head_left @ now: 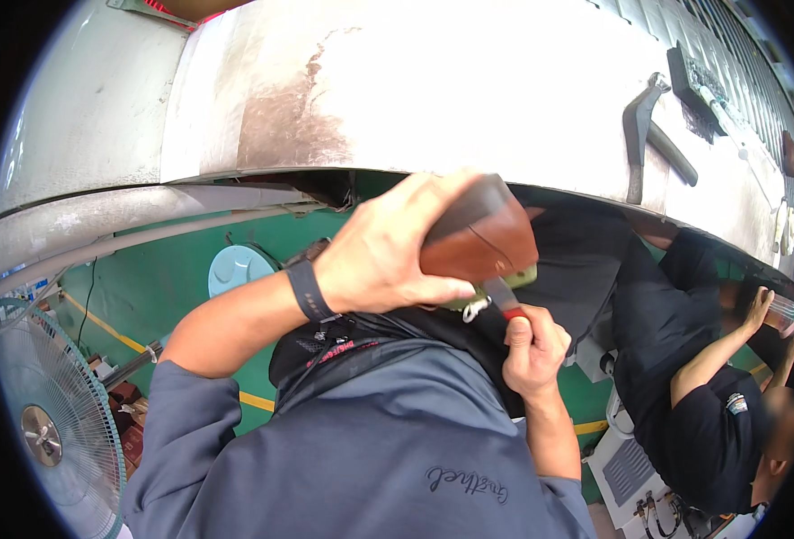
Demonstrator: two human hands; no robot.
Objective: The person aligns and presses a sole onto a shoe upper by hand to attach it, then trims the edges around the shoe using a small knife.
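Note:
My left hand (381, 247) is wrapped round a brown leather-like item (479, 241), rounded and block-shaped with a darker, motion-blurred top; I cannot make out its exact kind. A green part (519, 277) shows at its lower edge, and a small white piece (476, 311) hangs near my left thumb. Closed on the red handle of a short knife (503, 296), my right hand (537, 350) is just below and right of the brown item. The knife's flat grey blade points up at the green lower edge; whether its tip touches is hidden.
A pale, stained workbench (433, 99) spans the front, bearing a dark pincer-like tool (639, 135) and a black block (691, 94). At right, another person (684, 422) holds a clear container (783, 314). Left are a large fan (51, 431) and a light-blue round stool (239, 269).

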